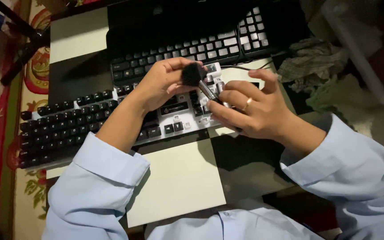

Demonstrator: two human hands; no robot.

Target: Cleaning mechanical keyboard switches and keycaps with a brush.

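A white keyboard [67, 126] with black keycaps lies across a black-and-white checkered table [178, 182]. Some keycaps are off at its right end, where bare white plate shows. My right hand [254, 109], a ring on one finger, grips the metal handle of a small brush whose black bristle head [193, 73] points up and to the left. My left hand [163, 82] rests over the keyboard's right part with its fingers curled around the bristles. Light blue sleeves cover both my arms.
A second keyboard [192, 51] with black and white keys lies behind the first, a dark cable running from its right end. Crumpled cloth [312, 58] sits at the right. A patterned red rug [32, 71] shows at the left, beside a dark table leg.
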